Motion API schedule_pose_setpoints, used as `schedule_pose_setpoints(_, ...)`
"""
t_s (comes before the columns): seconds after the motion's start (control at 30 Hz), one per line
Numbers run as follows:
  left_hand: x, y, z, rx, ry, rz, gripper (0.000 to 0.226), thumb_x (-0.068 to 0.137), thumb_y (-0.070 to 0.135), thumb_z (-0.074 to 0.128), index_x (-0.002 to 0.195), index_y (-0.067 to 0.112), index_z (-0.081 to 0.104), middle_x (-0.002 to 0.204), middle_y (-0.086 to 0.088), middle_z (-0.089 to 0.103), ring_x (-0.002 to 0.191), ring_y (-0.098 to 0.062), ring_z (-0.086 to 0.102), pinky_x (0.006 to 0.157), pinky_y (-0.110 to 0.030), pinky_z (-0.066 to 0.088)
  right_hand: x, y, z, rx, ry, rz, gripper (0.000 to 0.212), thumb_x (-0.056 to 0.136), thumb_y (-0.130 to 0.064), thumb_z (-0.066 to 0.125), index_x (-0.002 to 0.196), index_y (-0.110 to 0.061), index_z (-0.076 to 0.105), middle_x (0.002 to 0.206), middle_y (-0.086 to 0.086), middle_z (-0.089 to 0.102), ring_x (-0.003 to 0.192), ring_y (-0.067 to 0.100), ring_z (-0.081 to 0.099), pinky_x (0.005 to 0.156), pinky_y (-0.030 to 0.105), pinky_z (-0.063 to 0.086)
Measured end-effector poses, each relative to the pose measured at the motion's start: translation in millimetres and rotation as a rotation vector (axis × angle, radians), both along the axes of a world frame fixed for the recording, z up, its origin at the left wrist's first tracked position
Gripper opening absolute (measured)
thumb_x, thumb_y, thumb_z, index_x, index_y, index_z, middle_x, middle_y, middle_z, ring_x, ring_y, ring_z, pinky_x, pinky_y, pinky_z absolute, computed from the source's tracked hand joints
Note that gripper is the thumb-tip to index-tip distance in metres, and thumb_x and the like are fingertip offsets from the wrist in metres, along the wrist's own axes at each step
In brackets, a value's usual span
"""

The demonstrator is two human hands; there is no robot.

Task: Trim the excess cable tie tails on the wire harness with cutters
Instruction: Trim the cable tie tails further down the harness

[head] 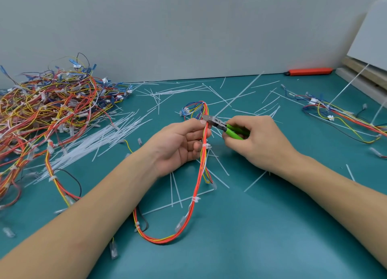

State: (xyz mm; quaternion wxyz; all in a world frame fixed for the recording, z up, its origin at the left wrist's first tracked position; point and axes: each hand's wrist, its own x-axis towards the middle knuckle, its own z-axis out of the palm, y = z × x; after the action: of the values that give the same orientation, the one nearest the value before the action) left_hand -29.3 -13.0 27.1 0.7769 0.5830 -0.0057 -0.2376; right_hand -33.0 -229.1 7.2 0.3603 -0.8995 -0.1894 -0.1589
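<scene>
On the bench (261,226) my left hand (178,144) pinches the wire harness (204,132) upright, and my right hand (257,140) grips the green cutters (219,126). Their jaws sit against the bundle by my thumb, probably on a tie tail; next I squeeze flush.

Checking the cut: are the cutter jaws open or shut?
Cannot tell: the cutters' head sits against the harness beside the left hand's fingertips, hiding any gap.

Orange utility knife (308,71) beside grey wall (188,27)
</scene>
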Motion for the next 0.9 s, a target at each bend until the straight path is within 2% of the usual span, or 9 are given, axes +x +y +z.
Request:
schedule_pose_setpoints(0.13, -1.1, -1.1, 0.7, 0.009, -0.007, -0.006, 0.012, 0.097, 0.021, 0.060, 0.101, 0.014, 0.069, 0.074, 0.003, 0.070, 0.047, -0.007, 0.051, 0.049, -0.019, 0.048, 1.2, -1.4, -1.0, -0.001, 0.002, 0.017, 0.009, 0.086, -0.022, 0.074, 0.084, -0.027, 0.067, 0.065, -0.005, 0.057, 0.062, 0.012, 0.048, 0.063, 0.035, 0.047)
schedule_pose_setpoints(0.2, -1.5, -2.2, 1.0, 0.015, -0.005, 0.004, 0.012, 0.097, 0.021, 0.060, 0.101, 0.014, 0.069, 0.074, 0.003, 0.071, 0.047, -0.007, 0.051, 0.049, -0.019, 0.048, 0.2, 1.1, -1.9, -0.014, 0.002, 0.019, 0.012, 0.088, -0.023, 0.075, 0.099, -0.025, 0.071, 0.081, -0.009, 0.066, 0.079, 0.012, 0.060, 0.079, 0.037, 0.052)
schedule_pose_setpoints(0.27, -2.0, -2.5, 1.7, 0.014, -0.002, 0.014, 0.012, 0.097, 0.020, 0.060, 0.099, 0.013, 0.070, 0.074, 0.002, 0.071, 0.047, -0.007, 0.051, 0.048, -0.018, 0.048, 0.1, 2.4, -1.7, -0.056, 0.012, 0.003, 0.029, 0.089, -0.031, 0.074, 0.117, -0.027, 0.071, 0.104, -0.012, 0.071, 0.104, 0.012, 0.061, 0.096, 0.032, 0.047)
schedule_pose_setpoints(0.37, -1.8, -2.1, 1.6, 0.009, 0.000, 0.013, 0.011, 0.097, 0.020, 0.061, 0.096, 0.014, 0.070, 0.074, 0.002, 0.071, 0.046, -0.007, 0.052, 0.049, -0.019, 0.048, 0.8, 2.5, -0.6, -0.078, 0.013, -0.002, 0.037, 0.089, -0.035, 0.072, 0.126, -0.031, 0.069, 0.117, -0.016, 0.070, 0.117, 0.010, 0.059, 0.103, 0.031, 0.044)
schedule_pose_setpoints(0.5, -0.5, -1.4, 0.8, 0.011, -0.001, 0.007, 0.012, 0.097, 0.020, 0.061, 0.096, 0.014, 0.070, 0.075, 0.002, 0.072, 0.047, -0.007, 0.051, 0.049, -0.019, 0.049, 0.5, 3.5, -0.6, -0.062, 0.016, 0.016, 0.033, 0.090, -0.031, 0.073, 0.122, -0.027, 0.070, 0.108, -0.013, 0.070, 0.104, 0.007, 0.062, 0.098, 0.030, 0.047)
schedule_pose_setpoints(0.6, 0.6, -1.2, 0.4, 0.000, 0.005, 0.006, 0.011, 0.097, 0.021, 0.061, 0.094, 0.015, 0.070, 0.075, 0.002, 0.071, 0.047, -0.007, 0.051, 0.049, -0.019, 0.048, 1.8, 3.7, -1.1, -0.029, 0.046, 0.007, 0.007, 0.089, -0.030, 0.074, 0.091, -0.031, 0.067, 0.074, -0.011, 0.062, 0.071, 0.010, 0.055, 0.073, 0.035, 0.049)
schedule_pose_setpoints(0.7, 0.8, -0.7, -0.5, 0.003, 0.004, 0.001, 0.012, 0.097, 0.021, 0.062, 0.095, 0.016, 0.072, 0.076, 0.003, 0.071, 0.048, -0.007, 0.052, 0.050, -0.019, 0.048, 0.8, 4.7, -4.2, -0.010, 0.070, -0.001, 0.026, 0.089, -0.030, 0.072, 0.074, -0.029, 0.052, 0.057, -0.006, 0.047, 0.057, 0.014, 0.039, 0.059, 0.036, 0.039)
schedule_pose_setpoints(0.8, 0.2, -1.4, -0.4, 0.005, 0.001, 0.002, 0.011, 0.096, 0.022, 0.063, 0.096, 0.016, 0.072, 0.076, 0.002, 0.071, 0.049, -0.007, 0.052, 0.050, -0.019, 0.048, -1.9, 4.8, -4.7, 0.019, 0.060, 0.002, 0.022, 0.091, -0.030, 0.074, 0.078, -0.030, 0.057, 0.058, -0.010, 0.049, 0.057, 0.011, 0.042, 0.060, 0.033, 0.041)
schedule_pose_setpoints(0.9, 0.0, -1.4, -0.4, 0.018, -0.003, 0.009, 0.011, 0.096, 0.022, 0.062, 0.100, 0.015, 0.069, 0.077, 0.003, 0.072, 0.050, -0.007, 0.052, 0.052, -0.019, 0.048, -0.5, 4.2, -2.1, 0.006, 0.054, 0.020, 0.011, 0.091, -0.032, 0.076, 0.097, -0.028, 0.068, 0.076, -0.014, 0.064, 0.074, 0.007, 0.058, 0.076, 0.025, 0.047)
